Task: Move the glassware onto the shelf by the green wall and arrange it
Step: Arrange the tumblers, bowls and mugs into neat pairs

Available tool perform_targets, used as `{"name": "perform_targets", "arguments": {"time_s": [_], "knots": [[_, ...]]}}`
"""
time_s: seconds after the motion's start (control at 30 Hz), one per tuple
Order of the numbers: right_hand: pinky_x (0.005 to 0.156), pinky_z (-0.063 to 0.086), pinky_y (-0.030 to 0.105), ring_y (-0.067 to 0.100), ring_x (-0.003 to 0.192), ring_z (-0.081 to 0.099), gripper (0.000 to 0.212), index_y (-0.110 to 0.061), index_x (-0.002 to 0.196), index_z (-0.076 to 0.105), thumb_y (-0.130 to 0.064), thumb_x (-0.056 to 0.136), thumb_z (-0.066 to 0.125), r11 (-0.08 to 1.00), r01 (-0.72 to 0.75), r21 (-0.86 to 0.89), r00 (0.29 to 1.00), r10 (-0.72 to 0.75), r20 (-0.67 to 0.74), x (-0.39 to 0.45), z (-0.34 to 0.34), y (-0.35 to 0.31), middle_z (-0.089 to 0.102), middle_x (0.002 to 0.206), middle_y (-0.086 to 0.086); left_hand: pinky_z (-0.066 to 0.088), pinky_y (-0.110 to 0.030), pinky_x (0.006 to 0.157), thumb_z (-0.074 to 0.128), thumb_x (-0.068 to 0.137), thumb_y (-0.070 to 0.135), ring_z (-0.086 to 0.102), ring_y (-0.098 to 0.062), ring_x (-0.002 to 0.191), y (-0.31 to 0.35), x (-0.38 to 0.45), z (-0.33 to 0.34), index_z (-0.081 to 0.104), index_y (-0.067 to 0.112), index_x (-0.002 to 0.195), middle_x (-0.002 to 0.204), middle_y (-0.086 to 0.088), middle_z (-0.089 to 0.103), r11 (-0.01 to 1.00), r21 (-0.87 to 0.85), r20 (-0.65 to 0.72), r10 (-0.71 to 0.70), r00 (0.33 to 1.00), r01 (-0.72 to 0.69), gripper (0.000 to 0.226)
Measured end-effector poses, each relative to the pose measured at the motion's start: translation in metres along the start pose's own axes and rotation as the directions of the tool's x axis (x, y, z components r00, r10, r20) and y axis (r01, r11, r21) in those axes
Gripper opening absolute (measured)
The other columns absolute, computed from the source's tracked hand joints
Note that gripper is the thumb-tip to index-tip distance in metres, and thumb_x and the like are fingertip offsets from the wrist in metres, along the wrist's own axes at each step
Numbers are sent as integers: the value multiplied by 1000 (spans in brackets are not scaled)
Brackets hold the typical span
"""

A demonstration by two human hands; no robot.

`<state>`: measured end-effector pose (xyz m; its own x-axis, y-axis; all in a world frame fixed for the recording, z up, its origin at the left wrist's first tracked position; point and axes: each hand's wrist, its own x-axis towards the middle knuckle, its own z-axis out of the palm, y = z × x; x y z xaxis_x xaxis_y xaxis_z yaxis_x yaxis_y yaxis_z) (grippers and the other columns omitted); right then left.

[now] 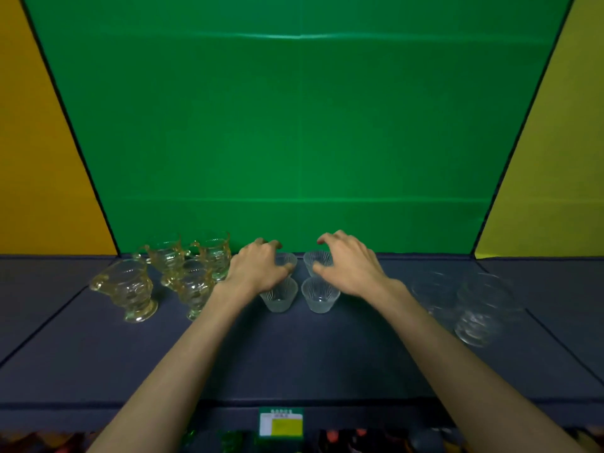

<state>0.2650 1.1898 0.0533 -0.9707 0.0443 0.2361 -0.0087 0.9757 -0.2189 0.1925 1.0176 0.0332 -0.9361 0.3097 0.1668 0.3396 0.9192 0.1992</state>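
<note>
Four small frosted ribbed cups stand in a square at the middle of the grey shelf [327,354] below the green wall [300,125]. My left hand [258,266] is curled over the back-left frosted cup [289,259], thumb on its front rim and fingers behind it. My right hand [346,263] arches over the back-right frosted cup [315,258], with its fingers spread and lifted off the rim. The front-left cup [281,297] and the front-right cup [320,295] stand free.
Several yellowish footed glasses [130,289] cluster on the shelf's left part. Clear glass bowls [480,308] sit on the right part, blurred. Yellow panels flank the green wall. A green-and-white box [281,423] lies below the shelf's front edge.
</note>
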Motion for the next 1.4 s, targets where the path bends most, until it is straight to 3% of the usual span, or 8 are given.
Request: {"name": "perform_targets", "arguments": {"time_s": [0.27,0.5,0.67,0.9,1.1,1.27,1.4], "knots": [[98,45,46,34,124,51,77,-15,147,36,-54,86,61,979,-201,-43,973,205,110,38,28,1,49,139,15,48,-41,92,60,80,63,59,-34,119,-7,24,11,55,23,137,131,-10,62,1000,18,35,-20,999,19,69],[88,47,40,33,117,57,79,-17,141,44,-58,78,68,963,-268,-2,959,267,97,47,43,3,60,129,10,51,-40,87,69,73,61,62,-36,112,-7,30,18,59,15,129,121,-12,66,995,-93,24,-45,999,47,74],[78,51,37,31,105,62,74,-15,135,49,-52,76,73,958,-282,50,959,280,36,49,49,2,65,113,8,53,-41,86,75,70,56,63,-36,108,-9,26,20,58,11,127,115,-13,67,980,-189,-10,-67,998,64,74],[80,50,35,30,108,61,78,-14,135,49,-49,72,76,967,-226,114,969,235,-79,42,33,1,64,120,10,53,-39,85,69,72,60,64,-36,101,-16,12,-6,60,14,124,109,-14,68,961,-276,-213,-68,975,6,70],[85,48,34,26,108,60,77,-17,133,52,-51,69,75,974,-146,173,974,173,-149,17,16,1,63,121,7,54,-39,87,68,68,63,65,-35,103,-15,-11,-21,61,17,127,111,-13,70,977,-210,-218,-29,976,-18,74],[81,44,30,23,107,59,75,-19,132,53,-51,68,75,967,-144,209,979,170,-110,-7,20,1,63,119,4,53,-37,87,67,71,62,64,-33,103,-12,-33,-11,63,17,128,112,-12,68,979,-205,-189,-28,982,-12,72],[84,50,34,22,108,60,73,-25,130,53,-56,67,74,976,-122,182,986,141,-94,-20,28,-2,63,119,0,52,-38,84,67,73,61,63,-33,105,-12,-46,-2,62,18,129,111,-12,67,986,-164,-198,-8,980,-25,71]]}}
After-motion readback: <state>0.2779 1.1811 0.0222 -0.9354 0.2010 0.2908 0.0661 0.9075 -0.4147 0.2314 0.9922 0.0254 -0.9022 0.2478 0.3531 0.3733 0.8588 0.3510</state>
